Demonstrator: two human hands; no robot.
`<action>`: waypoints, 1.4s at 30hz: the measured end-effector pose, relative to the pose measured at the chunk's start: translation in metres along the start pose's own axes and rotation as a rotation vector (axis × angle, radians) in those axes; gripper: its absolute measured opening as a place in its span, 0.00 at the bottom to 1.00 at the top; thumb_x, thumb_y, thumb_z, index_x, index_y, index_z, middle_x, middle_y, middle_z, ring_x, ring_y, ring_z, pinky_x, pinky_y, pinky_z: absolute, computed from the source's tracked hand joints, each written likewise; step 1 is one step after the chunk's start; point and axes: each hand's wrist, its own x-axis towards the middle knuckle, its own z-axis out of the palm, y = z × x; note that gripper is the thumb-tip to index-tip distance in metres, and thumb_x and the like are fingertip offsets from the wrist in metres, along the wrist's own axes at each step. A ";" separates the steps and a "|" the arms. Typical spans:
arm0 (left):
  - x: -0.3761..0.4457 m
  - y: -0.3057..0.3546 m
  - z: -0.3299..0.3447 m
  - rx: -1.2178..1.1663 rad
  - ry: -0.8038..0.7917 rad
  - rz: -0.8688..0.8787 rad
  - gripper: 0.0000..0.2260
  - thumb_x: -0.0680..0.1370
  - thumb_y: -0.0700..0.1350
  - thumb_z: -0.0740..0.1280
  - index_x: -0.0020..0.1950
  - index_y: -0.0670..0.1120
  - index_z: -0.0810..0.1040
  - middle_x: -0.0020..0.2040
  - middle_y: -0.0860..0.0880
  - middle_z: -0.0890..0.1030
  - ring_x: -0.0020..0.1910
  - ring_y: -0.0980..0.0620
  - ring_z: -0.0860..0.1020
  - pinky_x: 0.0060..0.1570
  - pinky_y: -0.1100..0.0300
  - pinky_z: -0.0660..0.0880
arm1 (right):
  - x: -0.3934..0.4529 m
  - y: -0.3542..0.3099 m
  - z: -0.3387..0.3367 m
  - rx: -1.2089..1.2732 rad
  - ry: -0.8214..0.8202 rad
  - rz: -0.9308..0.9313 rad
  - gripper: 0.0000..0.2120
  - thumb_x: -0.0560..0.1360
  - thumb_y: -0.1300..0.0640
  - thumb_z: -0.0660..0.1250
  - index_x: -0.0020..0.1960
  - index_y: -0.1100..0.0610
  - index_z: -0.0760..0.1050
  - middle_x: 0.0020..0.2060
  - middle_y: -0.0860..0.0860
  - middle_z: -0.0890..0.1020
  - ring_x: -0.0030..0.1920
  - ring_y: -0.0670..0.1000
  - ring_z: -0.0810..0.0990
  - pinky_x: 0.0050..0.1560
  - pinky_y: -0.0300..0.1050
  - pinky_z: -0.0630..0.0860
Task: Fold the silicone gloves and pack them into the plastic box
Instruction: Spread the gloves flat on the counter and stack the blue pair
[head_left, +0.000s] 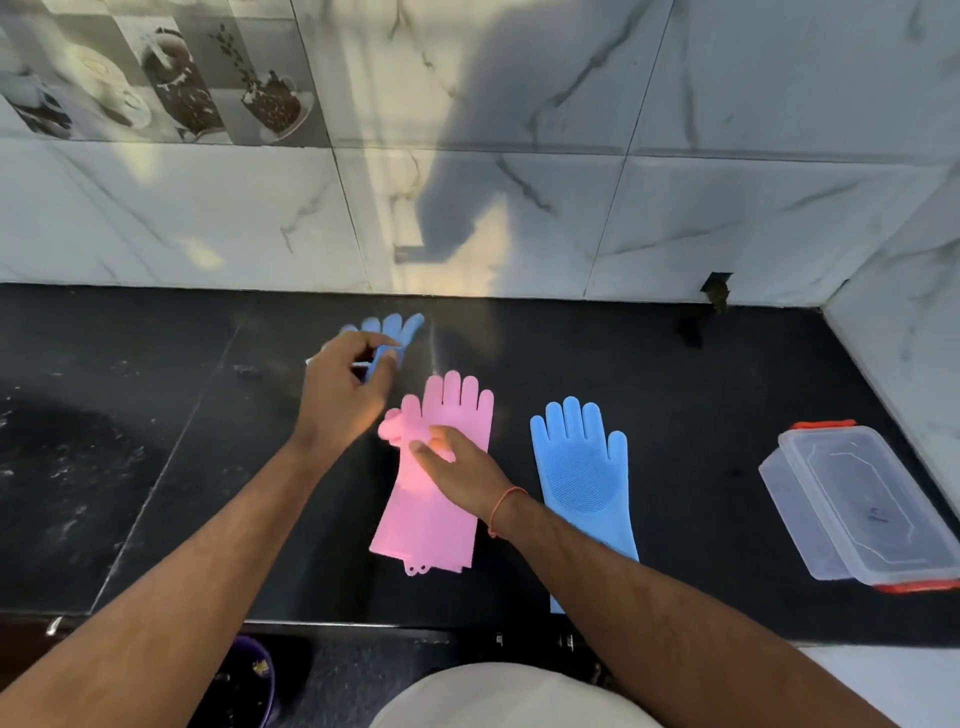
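Two pink silicone gloves lie stacked on the black counter, fingers pointing away from me. My right hand rests flat on them with straight fingers. To their right a blue glove lies flat, palm up. A second blue glove lies farther back, mostly hidden by my left hand, whose thumb and curled fingers pinch it. The clear plastic box with orange clips stands at the right, its lid on.
Marble tile walls close off the counter at the back and on the right, near the box. The counter's front edge runs just before my body. A purple bucket stands on the floor below.
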 end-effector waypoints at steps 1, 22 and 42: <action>-0.004 0.008 0.003 0.021 -0.063 0.093 0.04 0.83 0.45 0.71 0.54 0.50 0.86 0.49 0.60 0.85 0.49 0.60 0.83 0.47 0.71 0.77 | -0.001 -0.009 -0.003 0.158 -0.022 0.027 0.22 0.83 0.34 0.61 0.72 0.44 0.70 0.74 0.48 0.74 0.71 0.54 0.75 0.70 0.55 0.74; -0.051 0.034 0.118 0.385 -0.506 -0.116 0.13 0.83 0.60 0.68 0.43 0.55 0.78 0.33 0.56 0.81 0.33 0.55 0.79 0.32 0.66 0.66 | -0.032 0.025 -0.110 0.628 0.435 0.015 0.06 0.85 0.51 0.67 0.57 0.47 0.83 0.52 0.42 0.89 0.57 0.47 0.86 0.61 0.44 0.81; -0.097 0.198 0.263 -0.919 -0.742 -0.484 0.32 0.84 0.63 0.62 0.85 0.49 0.67 0.76 0.48 0.79 0.74 0.53 0.79 0.74 0.53 0.77 | -0.114 0.039 -0.239 0.577 0.480 0.068 0.30 0.84 0.36 0.59 0.71 0.60 0.74 0.64 0.67 0.80 0.65 0.62 0.82 0.71 0.61 0.77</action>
